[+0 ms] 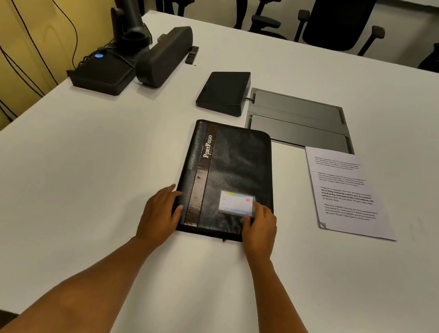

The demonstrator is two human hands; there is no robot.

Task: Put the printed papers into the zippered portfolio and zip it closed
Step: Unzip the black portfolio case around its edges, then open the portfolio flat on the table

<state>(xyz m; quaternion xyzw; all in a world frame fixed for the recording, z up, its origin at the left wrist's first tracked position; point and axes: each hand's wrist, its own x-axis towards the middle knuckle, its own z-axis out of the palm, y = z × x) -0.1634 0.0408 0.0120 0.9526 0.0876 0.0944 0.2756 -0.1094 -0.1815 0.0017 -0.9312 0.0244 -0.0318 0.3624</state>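
On the table [97,176], hands [160,211] flank closed portfolio [238,163]

White tabletop [97,176] bearing: closed black portfolio [236,169] near the front edge; printed papers [350,197] just right of it; flush cable hatch [299,118] mid-table; black conferencing devices [131,64] at the far-left corner

One head-worn camera looks forward and down, close over the white table [97,176].
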